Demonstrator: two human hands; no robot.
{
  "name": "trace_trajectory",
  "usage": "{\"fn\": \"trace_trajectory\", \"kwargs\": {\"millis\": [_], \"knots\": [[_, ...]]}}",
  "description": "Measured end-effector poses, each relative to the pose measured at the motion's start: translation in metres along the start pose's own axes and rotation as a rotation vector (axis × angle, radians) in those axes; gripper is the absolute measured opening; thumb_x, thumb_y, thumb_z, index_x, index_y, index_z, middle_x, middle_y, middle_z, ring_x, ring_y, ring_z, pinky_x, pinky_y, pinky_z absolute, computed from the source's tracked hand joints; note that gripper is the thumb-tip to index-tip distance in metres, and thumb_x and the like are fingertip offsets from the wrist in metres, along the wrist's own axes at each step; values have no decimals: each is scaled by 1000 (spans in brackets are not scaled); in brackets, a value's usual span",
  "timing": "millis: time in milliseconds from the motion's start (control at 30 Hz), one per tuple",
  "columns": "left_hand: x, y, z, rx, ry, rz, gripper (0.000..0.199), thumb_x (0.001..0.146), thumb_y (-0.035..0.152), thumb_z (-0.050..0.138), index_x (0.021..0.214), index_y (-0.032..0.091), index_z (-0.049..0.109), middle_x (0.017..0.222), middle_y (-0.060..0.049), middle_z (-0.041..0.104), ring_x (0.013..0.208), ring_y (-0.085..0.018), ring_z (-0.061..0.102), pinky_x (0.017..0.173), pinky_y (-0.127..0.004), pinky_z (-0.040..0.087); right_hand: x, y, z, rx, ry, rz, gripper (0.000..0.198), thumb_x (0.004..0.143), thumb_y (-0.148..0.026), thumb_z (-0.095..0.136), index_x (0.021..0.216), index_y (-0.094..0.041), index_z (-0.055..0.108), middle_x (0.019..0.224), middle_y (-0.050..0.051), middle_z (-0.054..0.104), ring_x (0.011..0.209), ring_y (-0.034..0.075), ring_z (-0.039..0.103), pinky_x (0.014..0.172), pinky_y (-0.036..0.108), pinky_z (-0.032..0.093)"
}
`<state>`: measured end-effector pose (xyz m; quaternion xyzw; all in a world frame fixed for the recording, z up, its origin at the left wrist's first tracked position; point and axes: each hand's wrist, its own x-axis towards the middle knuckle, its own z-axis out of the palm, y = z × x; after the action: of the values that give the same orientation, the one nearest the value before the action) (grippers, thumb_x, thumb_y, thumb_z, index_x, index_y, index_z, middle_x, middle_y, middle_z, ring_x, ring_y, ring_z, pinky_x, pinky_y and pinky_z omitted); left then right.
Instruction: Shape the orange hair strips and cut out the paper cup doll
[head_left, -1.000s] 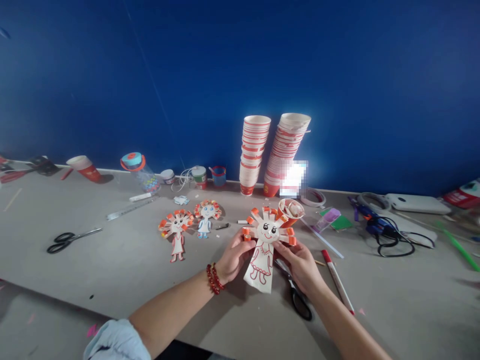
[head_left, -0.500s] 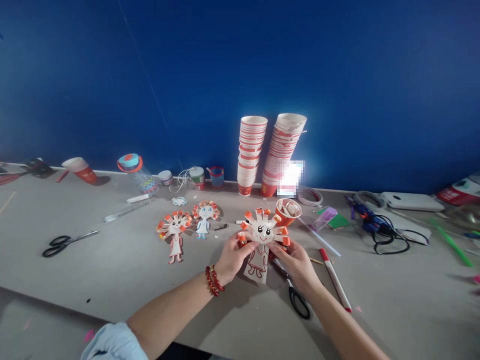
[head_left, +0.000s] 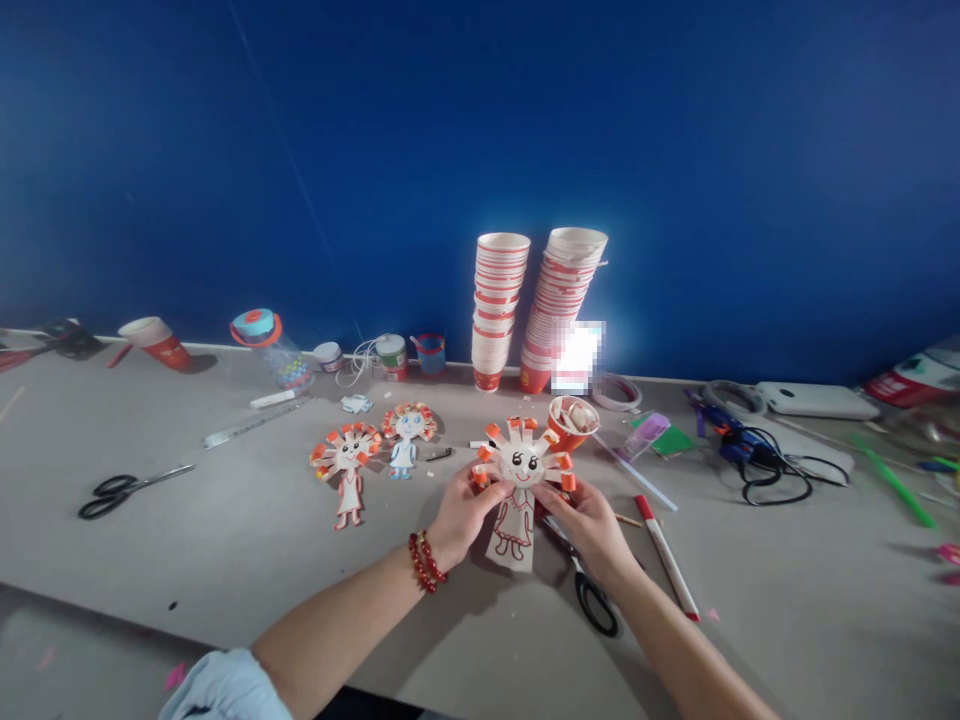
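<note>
Between my two hands is a paper doll (head_left: 523,462) with a round smiling face, curled orange-and-white paper strips for hair, and a dress and legs drawn in red on a white piece below. My left hand (head_left: 469,510) pinches it at the neck from the left, thumb in front. From the right, my right hand (head_left: 590,525) pinches it at the same height. Black-handled scissors (head_left: 592,595) lie partly under my right hand. Left of my hands, two finished-looking paper dolls, one with a red-outlined dress (head_left: 349,480) and one in blue (head_left: 405,440), lie flat on the table.
Two tall stacks of paper cups (head_left: 496,310) stand against the blue wall. A cup of paper scraps (head_left: 574,420) sits behind the doll. A red-capped marker (head_left: 666,560) lies at right, other scissors (head_left: 127,490) at left. A clear bottle (head_left: 270,350) and a tipped cup (head_left: 157,342) are farther back.
The view has shifted slightly, so the table things appear a little farther left. My hands keep the same hold on the paper doll.
</note>
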<state>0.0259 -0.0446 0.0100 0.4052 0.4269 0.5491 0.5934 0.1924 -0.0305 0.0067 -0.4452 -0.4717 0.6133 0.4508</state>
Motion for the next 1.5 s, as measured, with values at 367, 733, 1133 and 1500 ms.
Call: {"fn": "trace_trajectory", "kwargs": {"millis": [367,733,1133,1500], "knots": [[1,-6,2,-162,-16,-14,20,72,26,70,89,18,62,88,-3,67,81,-18,61,80,-32,47,0,-2,2,72,-5,-29,31,66,-39,77,86,-18,67,75,2,70,62,16,61,62,27,47],[-3,1,4,-245,-54,-54,25,69,24,71,91,17,61,80,-1,66,76,-17,62,76,-30,48,-5,-14,5,192,-51,36,35,69,-39,75,97,-20,63,89,5,72,74,22,67,66,31,52],[0,-4,1,-126,-12,-62,23,72,34,70,86,18,63,77,-1,66,73,-17,61,73,-29,46,-6,-16,5,230,-57,57,30,73,-39,72,94,-19,64,88,6,72,76,21,67,68,30,52],[3,-7,-2,73,90,27,26,71,41,70,82,18,63,66,2,60,57,-11,51,54,-21,38,-3,-12,6,106,-43,14,37,61,-43,80,86,-20,65,76,1,70,70,20,64,68,29,50]]}}
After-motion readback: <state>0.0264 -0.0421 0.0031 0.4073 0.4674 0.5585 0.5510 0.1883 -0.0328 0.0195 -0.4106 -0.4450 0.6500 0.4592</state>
